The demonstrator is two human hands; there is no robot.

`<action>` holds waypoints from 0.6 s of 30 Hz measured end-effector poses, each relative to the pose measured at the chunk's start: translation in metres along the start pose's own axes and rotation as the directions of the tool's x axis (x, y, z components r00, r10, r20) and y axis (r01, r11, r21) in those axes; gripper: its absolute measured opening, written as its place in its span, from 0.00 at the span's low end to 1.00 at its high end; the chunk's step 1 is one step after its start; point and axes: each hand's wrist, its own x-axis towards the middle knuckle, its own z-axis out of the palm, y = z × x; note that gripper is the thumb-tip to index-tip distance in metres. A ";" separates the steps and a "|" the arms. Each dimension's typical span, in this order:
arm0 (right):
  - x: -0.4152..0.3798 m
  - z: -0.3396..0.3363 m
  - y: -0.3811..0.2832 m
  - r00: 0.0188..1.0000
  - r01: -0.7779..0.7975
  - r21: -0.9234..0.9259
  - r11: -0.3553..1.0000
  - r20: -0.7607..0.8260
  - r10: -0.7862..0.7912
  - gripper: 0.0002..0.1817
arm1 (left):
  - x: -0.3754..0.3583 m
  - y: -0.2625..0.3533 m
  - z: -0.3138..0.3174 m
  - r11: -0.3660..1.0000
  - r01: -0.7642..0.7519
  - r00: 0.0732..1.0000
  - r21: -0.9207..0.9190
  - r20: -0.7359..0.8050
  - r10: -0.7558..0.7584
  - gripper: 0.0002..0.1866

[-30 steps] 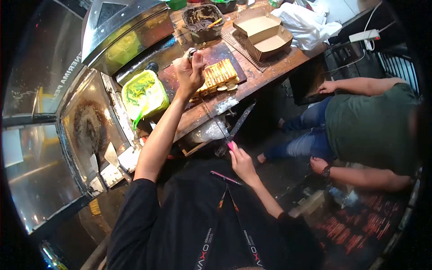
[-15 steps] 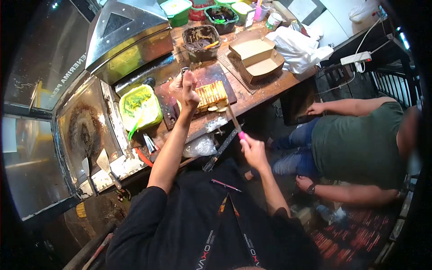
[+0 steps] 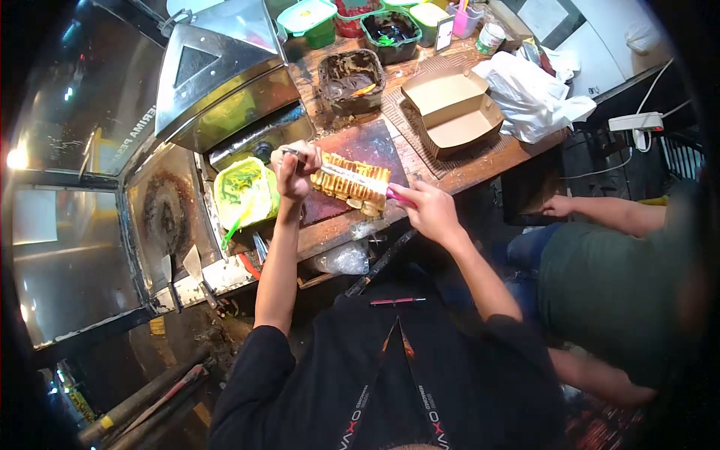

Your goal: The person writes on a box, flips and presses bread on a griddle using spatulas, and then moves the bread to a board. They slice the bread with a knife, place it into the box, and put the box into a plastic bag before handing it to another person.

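My right hand (image 3: 433, 212) is closed round the pink handle (image 3: 400, 196) of a long-bladed knife. Its pale blade (image 3: 352, 177) runs lengthwise over a browned toast loaf (image 3: 346, 190), which is cut into many narrow strips. Several pale pieces bulge out at its near right corner. At the loaf's left end is my left hand (image 3: 295, 176), fingers curled, with a small dark metal piece showing at them; what it grips I cannot tell. Beneath the loaf lies a dark, stained cutting board (image 3: 377, 138).
Left of the board stands a yellow-green tub (image 3: 268, 180) with a green spatula. An open cardboard box (image 3: 454, 112) and a brown-smeared tub (image 3: 330, 94) sit behind. Two scrapers (image 3: 194, 264) rest by the griddle (image 3: 161, 214). Another person (image 3: 607, 270) is at my right.
My right hand has moved up and left, bringing the knife from the loaf's near right corner to lie along it. My left hand has lowered to the loaf's left end. The view has shifted.
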 end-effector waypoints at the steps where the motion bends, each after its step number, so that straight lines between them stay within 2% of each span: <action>1: 0.010 0.008 0.012 0.998 0.026 -0.036 0.999 0.060 -0.024 0.17 | 0.002 0.005 0.002 0.999 -0.021 1.000 0.047 0.008 0.021 0.26; 2: 0.016 0.012 0.019 0.991 0.055 -0.071 0.996 0.122 -0.046 0.17 | 0.006 0.010 0.006 0.995 -0.084 0.996 -0.050 -0.011 0.083 0.26; 4: 0.010 -0.001 0.037 0.991 -0.029 -0.018 0.999 0.131 0.031 0.16 | 0.016 0.039 0.018 0.986 -0.164 0.986 0.030 -0.034 0.165 0.29; 6: -0.004 -0.036 0.049 0.994 -0.096 0.048 0.994 0.057 0.093 0.16 | 0.037 0.068 0.031 0.946 -0.291 0.956 0.143 0.004 0.293 0.30; 8: -0.027 -0.074 0.065 0.975 -0.219 0.075 0.973 0.060 0.215 0.16 | 0.047 0.076 0.040 0.857 -0.322 0.888 0.403 -0.186 0.421 0.28; 9: -0.041 -0.088 0.074 0.967 -0.255 0.089 0.963 0.026 0.253 0.16 | 0.049 0.069 0.035 0.812 -0.317 0.840 0.491 -0.253 0.481 0.26; 10: -0.055 -0.098 0.083 0.956 -0.290 0.105 0.951 -0.009 0.293 0.16 | 0.049 0.059 0.030 0.773 -0.233 0.796 0.589 -0.341 0.500 0.25; 12: -0.079 -0.106 0.100 0.944 -0.320 0.134 0.938 -0.041 0.328 0.15 | 0.042 0.024 0.002 0.689 -0.123 0.714 0.714 -0.419 0.561 0.24; 13: -0.087 -0.104 0.107 0.942 -0.323 0.152 0.934 -0.037 0.332 0.14 | 0.035 0.010 -0.004 0.694 -0.097 0.721 0.713 -0.431 0.543 0.24; 15: -0.088 -0.090 0.112 0.957 -0.291 0.069 0.954 -0.002 0.292 0.13 | 0.023 -0.008 -0.010 0.740 -0.035 0.731 0.672 -0.487 0.477 0.24; 16: -0.083 -0.077 0.113 0.964 -0.265 0.031 0.964 0.020 0.265 0.12 | 0.023 -0.012 -0.004 0.748 -0.042 0.692 0.662 -0.521 0.500 0.25; 18: -0.061 -0.040 0.111 0.979 -0.199 0.066 0.978 0.059 0.196 0.11 | 0.023 -0.013 0.006 0.781 -0.026 0.683 0.624 -0.559 0.470 0.26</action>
